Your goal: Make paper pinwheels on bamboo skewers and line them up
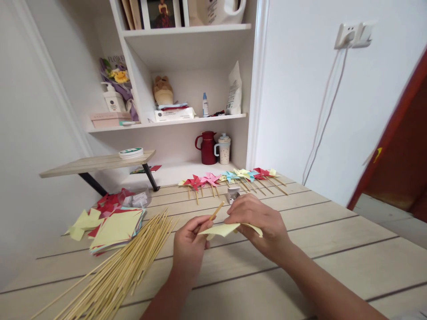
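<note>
Above the table's middle, my left hand (191,242) is closed around a short wooden stick (217,210), whose end points up and away. A pale yellow sheet of paper (220,230), bent and partly folded, spans the gap between my hands, its left corner against my left fingers. My right hand (258,222) grips the paper's right side from above, fingers bent over it; its fingertips are partly hidden. Just beyond my right fingers stands a small open box (233,194) with shiny contents too small to name.
Long bamboo sticks (130,266) lie heaped at left, beside stacked coloured paper squares (116,229) and folded yellow paper (83,224). Finished paper pinwheels (210,179) line the table's back edge. A clear container (142,198) sits near the small raised shelf (96,163).
</note>
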`<state>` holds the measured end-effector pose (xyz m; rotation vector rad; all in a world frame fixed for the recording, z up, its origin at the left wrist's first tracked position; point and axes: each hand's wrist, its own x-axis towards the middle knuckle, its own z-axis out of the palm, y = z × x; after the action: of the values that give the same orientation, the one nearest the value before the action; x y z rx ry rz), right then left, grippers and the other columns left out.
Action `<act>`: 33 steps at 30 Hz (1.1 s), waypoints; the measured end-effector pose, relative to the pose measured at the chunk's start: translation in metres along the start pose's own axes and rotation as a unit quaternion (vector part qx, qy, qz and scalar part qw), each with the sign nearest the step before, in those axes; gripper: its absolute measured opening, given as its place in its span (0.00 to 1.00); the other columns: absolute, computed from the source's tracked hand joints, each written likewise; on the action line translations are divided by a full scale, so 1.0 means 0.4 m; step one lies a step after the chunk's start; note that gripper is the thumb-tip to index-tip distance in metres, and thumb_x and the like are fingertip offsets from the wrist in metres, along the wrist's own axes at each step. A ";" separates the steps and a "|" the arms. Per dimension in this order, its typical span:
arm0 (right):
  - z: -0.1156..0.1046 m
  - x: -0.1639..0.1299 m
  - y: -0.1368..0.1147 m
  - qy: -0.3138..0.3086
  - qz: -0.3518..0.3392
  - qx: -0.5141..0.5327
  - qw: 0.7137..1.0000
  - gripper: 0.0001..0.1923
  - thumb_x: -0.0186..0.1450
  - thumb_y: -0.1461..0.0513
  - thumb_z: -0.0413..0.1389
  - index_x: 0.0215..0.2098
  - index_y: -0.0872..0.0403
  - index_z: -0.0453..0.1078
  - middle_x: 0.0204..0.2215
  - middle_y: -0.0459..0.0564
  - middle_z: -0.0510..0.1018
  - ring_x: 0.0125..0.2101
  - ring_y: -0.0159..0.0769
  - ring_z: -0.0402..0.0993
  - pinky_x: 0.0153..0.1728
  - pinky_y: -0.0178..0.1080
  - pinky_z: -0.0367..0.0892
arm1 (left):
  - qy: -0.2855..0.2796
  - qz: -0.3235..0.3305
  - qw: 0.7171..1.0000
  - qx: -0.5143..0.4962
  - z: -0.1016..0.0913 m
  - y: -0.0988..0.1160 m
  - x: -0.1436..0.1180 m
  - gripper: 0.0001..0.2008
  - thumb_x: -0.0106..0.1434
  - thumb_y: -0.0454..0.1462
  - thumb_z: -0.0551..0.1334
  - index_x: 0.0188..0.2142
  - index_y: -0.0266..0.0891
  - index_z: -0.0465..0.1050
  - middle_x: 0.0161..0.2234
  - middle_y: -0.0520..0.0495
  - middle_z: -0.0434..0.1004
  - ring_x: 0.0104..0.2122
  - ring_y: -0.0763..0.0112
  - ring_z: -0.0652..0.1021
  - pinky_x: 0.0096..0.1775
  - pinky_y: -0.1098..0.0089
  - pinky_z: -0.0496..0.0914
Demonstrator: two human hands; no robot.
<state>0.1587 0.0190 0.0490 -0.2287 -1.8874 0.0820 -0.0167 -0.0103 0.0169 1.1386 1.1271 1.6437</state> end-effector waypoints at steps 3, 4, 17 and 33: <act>-0.001 0.002 -0.001 0.007 -0.016 -0.013 1.000 0.09 0.66 0.67 0.55 0.40 0.50 0.77 0.28 0.50 0.80 0.33 0.40 0.76 0.38 0.47 0.71 | 0.005 0.019 1.000 0.009 -0.004 -0.010 0.003 0.09 0.48 0.37 0.70 0.31 0.39 0.83 0.25 0.47 0.80 0.18 0.77 0.68 0.20 0.76 0.63; -0.001 0.003 -0.002 0.010 -0.022 -0.018 1.000 0.09 0.66 0.67 0.55 0.40 0.51 0.77 0.28 0.51 0.80 0.33 0.40 0.76 0.38 0.47 0.70 | 0.005 0.026 1.000 0.012 -0.005 -0.012 0.003 0.08 0.48 0.37 0.70 0.31 0.39 0.83 0.27 0.46 0.80 0.19 0.77 0.69 0.20 0.76 0.64; 0.000 0.007 -0.007 0.030 -0.046 -0.063 0.997 0.12 0.65 0.67 0.55 0.44 0.48 0.76 0.29 0.51 0.80 0.34 0.42 0.76 0.36 0.46 0.70 | -0.016 0.068 0.997 0.026 -0.011 -0.006 -0.002 0.08 0.51 0.37 0.67 0.33 0.40 0.83 0.23 0.48 0.77 0.18 0.75 0.68 0.22 0.73 0.65; 0.070 -0.022 0.018 0.098 0.435 0.426 0.787 0.14 0.55 0.54 0.68 0.31 0.54 0.76 0.29 0.48 0.80 0.30 0.37 0.75 0.34 0.39 0.69 | -0.119 -0.097 0.979 -0.137 -0.005 0.006 0.000 0.15 0.57 0.46 0.69 0.36 0.38 0.72 0.18 0.59 0.64 0.14 0.86 0.57 0.18 0.79 0.50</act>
<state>0.1357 0.0260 0.0305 -0.4340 -1.2273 1.4477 -0.0190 -0.0113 0.0190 0.9835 0.8042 1.4190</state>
